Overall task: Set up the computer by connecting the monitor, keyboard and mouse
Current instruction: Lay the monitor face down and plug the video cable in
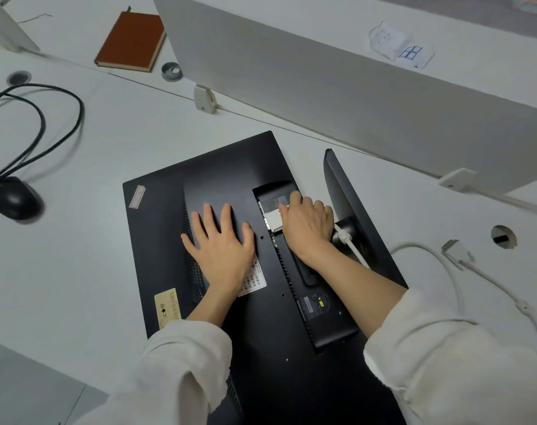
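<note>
both hands (221, 250) on face-down monitor (169, 228)

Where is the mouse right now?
In the head view the black mouse lies on the white desk at the far left, well clear of the face-down monitor, just below the looped black cables. Neither hand touches it.

Monitor (230, 185) lies face-down mid-desk (92, 142) (mouse (15, 197) far left).

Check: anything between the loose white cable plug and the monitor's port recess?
The right hand itself covers the recess on the monitor back. The loose plug lies on the desk to the right, beyond the stand base, which rises between them.
</note>
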A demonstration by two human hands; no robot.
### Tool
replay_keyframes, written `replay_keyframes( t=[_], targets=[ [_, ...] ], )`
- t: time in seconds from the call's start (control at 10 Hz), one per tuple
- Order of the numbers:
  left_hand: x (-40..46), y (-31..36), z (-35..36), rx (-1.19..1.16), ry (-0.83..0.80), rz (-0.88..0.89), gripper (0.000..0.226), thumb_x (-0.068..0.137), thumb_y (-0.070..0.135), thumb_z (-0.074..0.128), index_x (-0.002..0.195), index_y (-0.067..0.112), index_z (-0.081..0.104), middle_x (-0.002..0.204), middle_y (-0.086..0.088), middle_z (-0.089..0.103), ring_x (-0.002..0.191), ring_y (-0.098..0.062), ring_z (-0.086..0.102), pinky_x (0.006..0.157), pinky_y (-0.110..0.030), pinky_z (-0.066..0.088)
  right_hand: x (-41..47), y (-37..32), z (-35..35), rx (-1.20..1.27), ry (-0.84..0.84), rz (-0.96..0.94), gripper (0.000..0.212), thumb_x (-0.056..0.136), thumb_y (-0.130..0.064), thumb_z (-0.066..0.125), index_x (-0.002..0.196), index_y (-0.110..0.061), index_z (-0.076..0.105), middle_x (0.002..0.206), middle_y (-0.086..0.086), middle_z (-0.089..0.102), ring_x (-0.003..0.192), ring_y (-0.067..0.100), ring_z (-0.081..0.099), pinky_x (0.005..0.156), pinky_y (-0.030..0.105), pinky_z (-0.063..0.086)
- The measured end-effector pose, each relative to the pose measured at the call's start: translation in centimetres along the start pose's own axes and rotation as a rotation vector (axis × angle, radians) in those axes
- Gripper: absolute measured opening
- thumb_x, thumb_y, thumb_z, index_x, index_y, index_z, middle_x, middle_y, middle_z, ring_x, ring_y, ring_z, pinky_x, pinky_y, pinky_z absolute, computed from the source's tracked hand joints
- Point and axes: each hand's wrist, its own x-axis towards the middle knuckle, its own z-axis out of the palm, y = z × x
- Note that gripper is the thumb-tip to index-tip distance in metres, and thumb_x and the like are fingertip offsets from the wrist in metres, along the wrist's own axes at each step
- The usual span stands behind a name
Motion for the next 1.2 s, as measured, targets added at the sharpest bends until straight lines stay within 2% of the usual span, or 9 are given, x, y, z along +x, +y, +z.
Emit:
replay_keyframes(
  t=[0.2, 0.3, 0.5, 0.7, 0.9, 1.0, 1.1, 1.2],
  targets=[
    [0.2, 0.3, -0.2, 0.013, -0.05, -0.096, 0.059, 0.083, 0.055, 0.031, 0.138, 0.033, 0.037, 0.156, -0.017, 0.014, 0.143, -0.041, 0.005, 0.109, -0.061, 0.008, 0.0, 0.0, 0.0, 0.018, 0.005, -0.013, 0.023, 0.101, -0.021, 0.031, 0.114, -0.007, 0.043, 0.117, 0.014, 0.057, 0.109, 0.032, 0.05, 0.089, 0.037, 0.033],
    [0.1, 0.3, -0.1, 0.009, -0.045, -0.07, 0.058, 0.084, 0.057, 0.033, 0.137, 0.035, 0.038, 0.155, -0.018, 0.017, 0.142, -0.043, 0.007, 0.109, -0.061, 0.01, -0.3, -0.1, 0.0, 0.012, 0.013, -0.011, 0.021, 0.093, -0.006, 0.038, 0.114, -0.008, 0.043, 0.115, 0.013, 0.057, 0.107, 0.031, 0.05, 0.088, 0.036, 0.034],
    [0.1, 0.4, 0.1, 0.019, -0.018, -0.063, 0.056, 0.086, 0.055, 0.036, 0.137, 0.033, 0.04, 0.154, -0.021, 0.02, 0.141, -0.046, 0.011, 0.108, -0.063, 0.012, -0.1, -0.2, 0.1, 0.025, 0.02, -0.009, 0.019, 0.092, -0.004, 0.036, 0.108, -0.009, 0.045, 0.113, 0.012, 0.059, 0.105, 0.032, 0.052, 0.085, 0.036, 0.036],
    [0.1, 0.3, 0.2, 0.033, -0.015, -0.057, 0.056, 0.087, 0.054, 0.037, 0.138, 0.032, 0.04, 0.153, -0.021, 0.021, 0.14, -0.047, 0.012, 0.107, -0.064, 0.013, -0.6, -0.1, -0.2, 0.054, 0.022, -0.039, 0.013, 0.095, -0.01, 0.038, 0.106, -0.01, 0.044, 0.113, 0.012, 0.058, 0.103, 0.034, 0.052, 0.081, 0.038, 0.036],
    [0.1, 0.3, 0.2, 0.015, -0.011, -0.052, 0.056, 0.086, 0.055, 0.037, 0.138, 0.032, 0.04, 0.153, -0.021, 0.02, 0.14, -0.047, 0.012, 0.106, -0.065, 0.013, -0.8, 0.5, -1.7, 0.093, -0.105, -0.11, 0.027, 0.082, 0.003, 0.04, 0.107, -0.007, 0.043, 0.114, 0.014, 0.056, 0.098, 0.036, 0.052, 0.071, 0.035, 0.033],
    [0.1, 0.2, 0.1, 0.006, -0.025, -0.056, 0.056, 0.087, 0.055, 0.036, 0.139, 0.033, 0.038, 0.154, -0.02, 0.018, 0.141, -0.046, 0.009, 0.107, -0.064, 0.011, -0.3, 0.8, -2.5, 0.174, -0.199, -0.084, 0.028, 0.082, 0.004, 0.04, 0.107, -0.007, 0.043, 0.111, 0.012, 0.059, 0.09, 0.034, 0.053, 0.072, 0.036, 0.04],
    [0.1, 0.1, 0.0, 0.01, -0.03, -0.045, 0.057, 0.087, 0.056, 0.035, 0.14, 0.034, 0.037, 0.155, -0.019, 0.017, 0.141, -0.045, 0.009, 0.108, -0.063, 0.011, 0.3, 1.2, -2.6, 0.201, -0.269, -0.063, 0.021, 0.088, -0.001, 0.041, 0.107, -0.01, 0.045, 0.105, 0.011, 0.06, 0.082, 0.029, 0.049, 0.067, 0.032, 0.038],
    [0.2, 0.1, 0.0, 0.005, -0.031, -0.043, 0.056, 0.088, 0.056, 0.035, 0.139, 0.034, 0.037, 0.155, -0.019, 0.017, 0.141, -0.045, 0.009, 0.108, -0.063, 0.011, 0.3, 1.5, -2.5, 0.203, -0.255, -0.071, 0.014, 0.091, -0.004, 0.042, 0.1, -0.013, 0.045, 0.1, 0.008, 0.059, 0.08, 0.027, 0.047, 0.065, 0.031, 0.035]
  ],
)
